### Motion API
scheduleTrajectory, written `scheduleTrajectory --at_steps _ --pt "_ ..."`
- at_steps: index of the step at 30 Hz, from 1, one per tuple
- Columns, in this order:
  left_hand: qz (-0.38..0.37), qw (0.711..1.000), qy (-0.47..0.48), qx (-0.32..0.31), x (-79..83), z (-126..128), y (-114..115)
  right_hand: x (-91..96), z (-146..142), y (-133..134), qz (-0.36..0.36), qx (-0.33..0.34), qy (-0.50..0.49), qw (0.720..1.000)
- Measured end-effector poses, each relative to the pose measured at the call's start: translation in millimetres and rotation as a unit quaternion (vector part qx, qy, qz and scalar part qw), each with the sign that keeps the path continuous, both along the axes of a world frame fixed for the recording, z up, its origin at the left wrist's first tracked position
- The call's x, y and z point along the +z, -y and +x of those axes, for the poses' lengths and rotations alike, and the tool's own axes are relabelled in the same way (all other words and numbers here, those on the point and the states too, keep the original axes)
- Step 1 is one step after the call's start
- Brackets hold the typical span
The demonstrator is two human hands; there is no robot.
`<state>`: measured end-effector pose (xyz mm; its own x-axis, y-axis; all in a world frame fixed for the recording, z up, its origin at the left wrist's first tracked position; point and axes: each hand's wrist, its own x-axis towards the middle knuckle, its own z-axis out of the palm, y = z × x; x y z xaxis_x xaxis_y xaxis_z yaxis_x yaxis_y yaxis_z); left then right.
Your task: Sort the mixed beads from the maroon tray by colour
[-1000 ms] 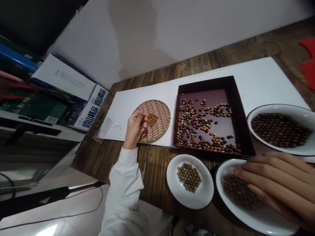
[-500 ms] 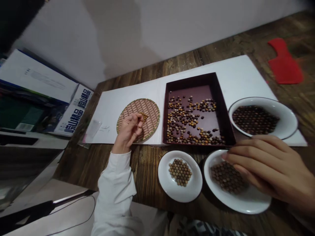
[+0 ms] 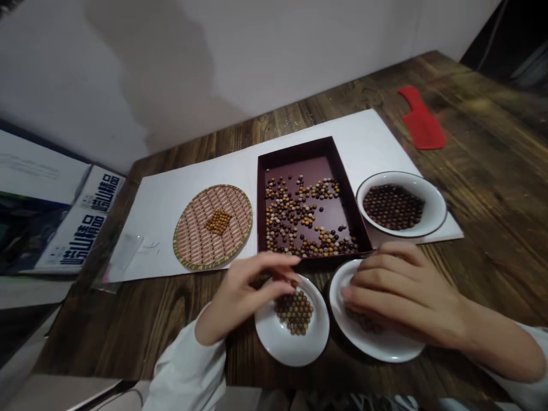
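My left hand [image 3: 248, 288] is over a small white plate [image 3: 274, 345] of greenish-brown beads [image 3: 297, 317]. Its index finger reaches forward, and a small brown bead [image 3: 294, 282] shows between the thumb and another fingertip. Above the larger white plate [image 3: 387, 351] my right hand [image 3: 405, 285] hangs palm down with fingers curled together, covering most of the dull brown beads [image 3: 363, 322] there. What lies inside its fingers is hidden. Just beyond both hands sits a dark red box [image 3: 314, 162] holding scattered yellow, dark brown and pale beads [image 3: 295, 214].
A round woven tray [image 3: 192, 228] with yellow beads [image 3: 219, 222] lies left of the box. To the right, a white bowl [image 3: 434, 211] holds dark beads [image 3: 394, 206]. Further back are a red scraper [image 3: 423, 125] and white board [image 3: 355, 128] on the wooden table [image 3: 483, 171].
My left hand has moved from the woven tray, right and toward me, to the small plate. The yellow beads on the tray are now uncovered. My right hand remains over the larger plate as the view shifts.
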<state>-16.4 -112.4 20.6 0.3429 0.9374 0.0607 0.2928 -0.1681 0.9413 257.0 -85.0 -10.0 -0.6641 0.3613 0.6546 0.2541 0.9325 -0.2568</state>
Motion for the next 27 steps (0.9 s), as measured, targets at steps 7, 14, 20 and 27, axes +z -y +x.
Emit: scheduleTrajectory --at_steps 7,14,20,27 --pt "0.161 0.982 -0.05 -0.084 -10.7 38 15 12.0 -14 10 -0.021 0.064 0.01 0.998" --pt "0.243 0.964 -0.056 -0.094 -10.0 44 14 13.2 -9 7 -0.019 0.037 0.006 0.999" --pt "0.327 0.927 -0.179 -0.045 -17.7 20 5 5.7 11 -17 0.036 -0.105 -0.023 0.994" --pt "0.366 0.899 -0.239 0.018 -25.9 5 -2 12.4 39 -50 -0.006 -0.35 -0.051 0.935"
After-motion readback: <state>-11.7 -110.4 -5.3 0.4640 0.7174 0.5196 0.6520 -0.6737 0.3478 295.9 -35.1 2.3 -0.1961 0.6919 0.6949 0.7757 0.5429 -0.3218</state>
